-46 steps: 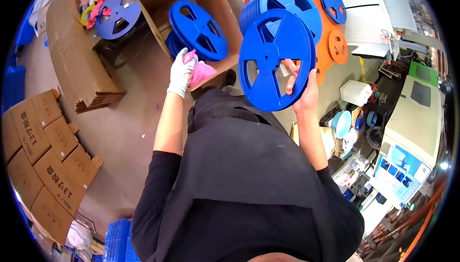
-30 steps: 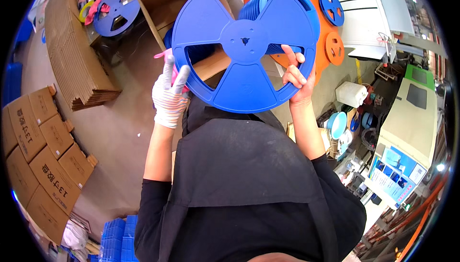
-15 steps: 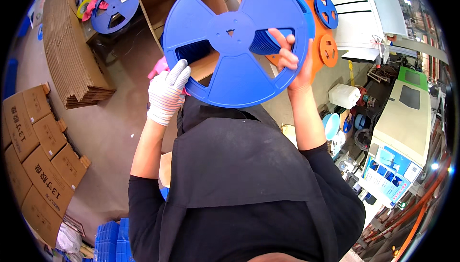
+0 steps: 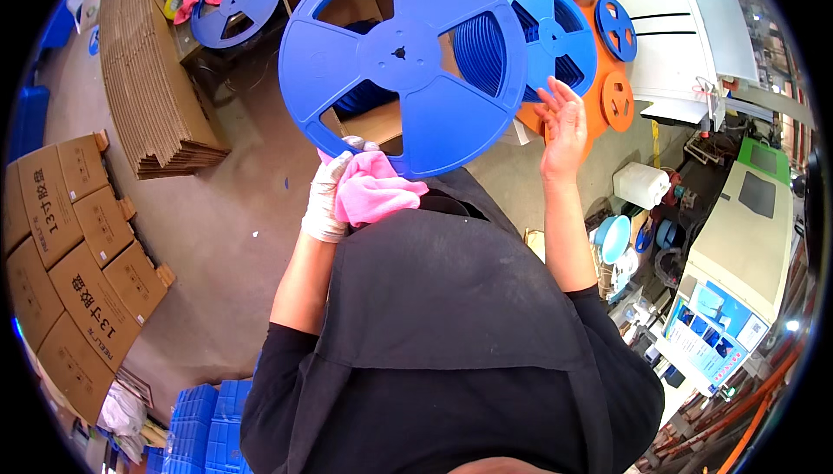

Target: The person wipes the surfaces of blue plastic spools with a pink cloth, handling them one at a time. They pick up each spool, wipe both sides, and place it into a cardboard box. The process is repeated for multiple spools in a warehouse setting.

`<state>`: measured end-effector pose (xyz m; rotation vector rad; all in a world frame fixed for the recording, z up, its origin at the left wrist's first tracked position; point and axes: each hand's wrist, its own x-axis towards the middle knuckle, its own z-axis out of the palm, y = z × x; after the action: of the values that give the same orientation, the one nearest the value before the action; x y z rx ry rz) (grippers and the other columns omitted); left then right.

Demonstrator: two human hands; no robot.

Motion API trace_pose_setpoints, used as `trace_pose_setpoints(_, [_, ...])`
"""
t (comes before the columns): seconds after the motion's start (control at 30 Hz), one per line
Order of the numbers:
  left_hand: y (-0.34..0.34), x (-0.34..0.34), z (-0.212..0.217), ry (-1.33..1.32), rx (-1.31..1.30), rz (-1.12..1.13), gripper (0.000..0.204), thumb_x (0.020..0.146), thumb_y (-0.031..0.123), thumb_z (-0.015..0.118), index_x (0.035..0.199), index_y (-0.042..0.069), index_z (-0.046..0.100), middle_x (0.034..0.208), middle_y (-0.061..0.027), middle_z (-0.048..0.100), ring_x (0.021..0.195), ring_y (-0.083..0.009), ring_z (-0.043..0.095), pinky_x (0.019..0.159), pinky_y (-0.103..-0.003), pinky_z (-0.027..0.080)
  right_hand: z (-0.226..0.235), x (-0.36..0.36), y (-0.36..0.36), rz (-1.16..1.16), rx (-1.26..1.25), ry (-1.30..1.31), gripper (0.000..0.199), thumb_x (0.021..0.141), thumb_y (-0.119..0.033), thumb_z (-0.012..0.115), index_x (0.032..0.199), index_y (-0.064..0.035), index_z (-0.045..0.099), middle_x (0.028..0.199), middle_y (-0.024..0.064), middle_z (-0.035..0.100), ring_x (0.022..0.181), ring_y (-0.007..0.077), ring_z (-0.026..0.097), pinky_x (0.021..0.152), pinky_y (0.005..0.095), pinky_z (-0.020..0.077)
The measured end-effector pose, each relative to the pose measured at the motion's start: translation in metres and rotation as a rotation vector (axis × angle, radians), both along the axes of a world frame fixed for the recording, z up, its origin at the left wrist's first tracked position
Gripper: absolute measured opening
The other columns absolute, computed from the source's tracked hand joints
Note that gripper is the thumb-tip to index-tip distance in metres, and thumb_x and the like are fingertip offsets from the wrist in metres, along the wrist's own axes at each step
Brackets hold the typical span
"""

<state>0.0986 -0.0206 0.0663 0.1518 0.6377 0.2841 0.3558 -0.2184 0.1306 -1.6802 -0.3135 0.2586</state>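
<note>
A large blue reel point(image 4: 403, 62) is held up in front of the person's chest, its flat face turned toward the camera, with three cut-out windows around a small centre hub. Its lower edge sits in the left hand point(image 4: 330, 196), which wears a white glove and is closed on both the reel's rim and a bunched pink cloth point(image 4: 373, 192); the cloth lies against the lowest part of the reel. The right hand point(image 4: 562, 127) is bare, with its fingers spread wide and the palm open. It stands just beside the reel's right edge; contact with the rim cannot be confirmed.

Behind the reel, to the far right, more blue reels point(image 4: 551, 36) stand stacked against orange reels point(image 4: 618, 101). An open cardboard box point(image 4: 373, 127) lies directly behind the held reel. At far left, another blue reel point(image 4: 234, 1) rests on a surface next to a stack of flattened corrugated cardboard point(image 4: 152, 75). Folded cardboard cartons point(image 4: 69, 240) lie in a row along the left side of the floor. Blue plastic crates point(image 4: 204, 426) sit at the near left. A beige machine point(image 4: 737, 257) stands at the right.
</note>
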Motion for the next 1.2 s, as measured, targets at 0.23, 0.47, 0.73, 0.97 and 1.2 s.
trace_pose_setpoints(0.23, [0.007,-0.013,-0.023,-0.044,-0.125,0.063,0.036,0.080,0.007,0.066,0.113,0.008,0.051,0.101,-0.0092,0.059,0.101,-0.0253,0.058,0.093,-0.042,0.048,-0.008,-0.004,0.013,0.119,0.003,0.028,0.040,0.100,-0.033,0.044,0.127,-0.0035,0.049,0.131,0.0117,0.052,0.113,0.0232,0.055,0.087,0.0322,0.0484])
trace_pose_setpoints(0.47, [0.011,-0.019,-0.024,-0.008,-0.108,0.093,0.040,0.079,0.008,0.068,0.115,0.007,0.051,0.104,-0.0098,0.059,0.103,-0.0257,0.058,0.095,-0.041,0.047,-0.005,-0.006,0.017,0.197,-0.129,-0.167,0.044,0.094,-0.031,0.055,0.130,-0.0048,0.049,0.137,0.0111,0.047,0.122,0.0238,0.049,0.096,0.0353,0.0424])
trace_pose_setpoints(0.73, [0.022,-0.026,-0.025,-0.037,-0.103,0.067,0.038,0.079,0.009,0.067,0.114,0.006,0.052,0.104,-0.0104,0.059,0.102,-0.0251,0.057,0.093,-0.039,0.048,0.017,0.012,0.036,0.782,-0.661,-0.954,0.069,0.078,-0.050,0.067,0.135,-0.0141,0.049,0.148,0.0107,0.036,0.139,0.0321,0.026,0.111,0.0445,0.0227])
trace_pose_setpoints(0.97, [0.029,-0.034,-0.024,-0.066,-0.027,0.030,0.037,0.077,0.011,0.070,0.110,0.008,0.054,0.102,-0.0088,0.059,0.101,-0.0250,0.058,0.091,-0.040,0.049,0.030,0.009,0.053,1.084,-0.847,-1.027,0.075,0.067,-0.058,0.069,0.127,-0.0147,0.056,0.147,0.0036,0.037,0.142,0.0272,0.022,0.115,0.0470,0.0159])
trace_pose_setpoints(1.2, [0.046,-0.041,-0.010,-0.077,-0.008,-0.017,0.050,0.077,0.019,0.072,0.120,0.004,0.051,0.107,-0.0132,0.059,0.102,-0.0257,0.058,0.093,-0.039,0.048,0.021,0.005,0.060,1.294,-0.683,-1.131,0.050,0.070,-0.051,0.070,0.094,-0.0081,0.059,0.120,0.0048,0.058,0.121,0.0254,0.048,0.110,0.0446,0.0313])
